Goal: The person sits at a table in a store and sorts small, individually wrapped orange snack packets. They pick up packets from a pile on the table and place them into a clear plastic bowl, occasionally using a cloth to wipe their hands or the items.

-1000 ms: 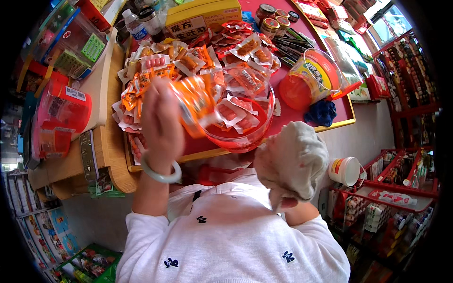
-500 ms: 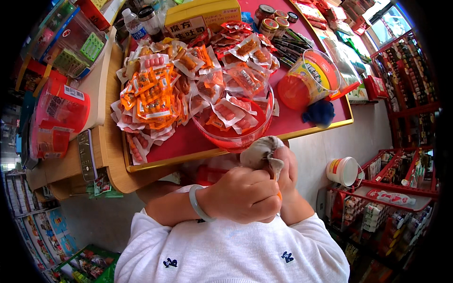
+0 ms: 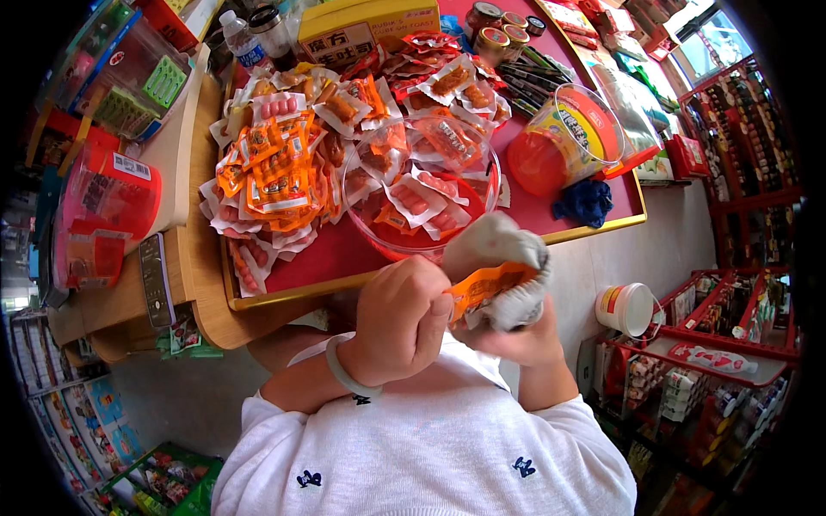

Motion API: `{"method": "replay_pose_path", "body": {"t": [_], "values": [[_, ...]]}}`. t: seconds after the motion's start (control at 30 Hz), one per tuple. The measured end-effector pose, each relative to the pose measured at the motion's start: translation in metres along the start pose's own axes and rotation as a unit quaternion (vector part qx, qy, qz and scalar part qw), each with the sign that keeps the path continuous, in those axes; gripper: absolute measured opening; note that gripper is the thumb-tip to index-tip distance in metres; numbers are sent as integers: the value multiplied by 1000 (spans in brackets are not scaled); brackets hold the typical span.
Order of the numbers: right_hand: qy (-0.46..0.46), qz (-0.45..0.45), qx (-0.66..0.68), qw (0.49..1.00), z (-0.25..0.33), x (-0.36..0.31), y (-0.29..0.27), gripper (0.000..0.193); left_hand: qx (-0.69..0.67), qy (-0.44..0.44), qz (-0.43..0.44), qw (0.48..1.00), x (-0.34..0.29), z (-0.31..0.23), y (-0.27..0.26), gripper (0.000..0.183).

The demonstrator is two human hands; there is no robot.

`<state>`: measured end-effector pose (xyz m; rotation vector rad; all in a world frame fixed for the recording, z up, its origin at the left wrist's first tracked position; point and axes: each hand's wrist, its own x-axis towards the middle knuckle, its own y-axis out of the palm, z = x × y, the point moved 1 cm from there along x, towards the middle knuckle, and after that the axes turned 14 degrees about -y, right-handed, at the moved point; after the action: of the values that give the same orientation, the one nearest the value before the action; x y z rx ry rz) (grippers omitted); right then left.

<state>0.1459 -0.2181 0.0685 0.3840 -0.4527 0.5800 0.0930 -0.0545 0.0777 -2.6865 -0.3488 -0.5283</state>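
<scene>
The left hand (image 3: 403,314) is curled nearly closed, its thumb and forefinger pinching the left end of an orange packet (image 3: 489,287). The right hand (image 3: 527,340) is bunched around a pale, greyish cloth (image 3: 489,241), whose folds cup the packet's right end. The packet's long axis slants, its left end nearer the body and its right end tipped slightly farther away. It is a flat, glossy plastic sachet, smooth against the soft, wrinkled cloth, and lies between the two hands, in front of the person's chest. A smooth, pale bracelet (image 3: 342,368) rings the left wrist.

Just beyond the hands, a round, clear tub (image 3: 365,222) with a red base holds sachets with pink, lobed contents. It stands on the red, gold-edged bench (image 3: 331,260). To its left, shiny orange packets (image 3: 280,185) lie heaped on a broad pile of clear-and-white sachets. To its right sit a crumpled blue cloth (image 3: 583,203) and another clear tub with a yellow label (image 3: 564,129). At the far side stand a yellow carton (image 3: 366,33) and lidded jars (image 3: 495,39).
</scene>
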Motion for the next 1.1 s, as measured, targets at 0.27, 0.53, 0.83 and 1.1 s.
{"method": "replay_pose_path", "body": {"t": [0.27,0.53,0.83,1.1], "values": [[16,22,-139,990,0,-13,-23,30,143,-53,-174,973,30,3,-31,10],[84,-198,-157,964,5,-42,-45,25,315,-137,35,938,109,38,-40,20],[58,-209,-166,962,4,-48,-55,24,535,-142,339,761,107,63,-7,27],[51,-261,-94,959,-12,-61,-66,38,393,-213,206,871,131,56,-47,27]]}}
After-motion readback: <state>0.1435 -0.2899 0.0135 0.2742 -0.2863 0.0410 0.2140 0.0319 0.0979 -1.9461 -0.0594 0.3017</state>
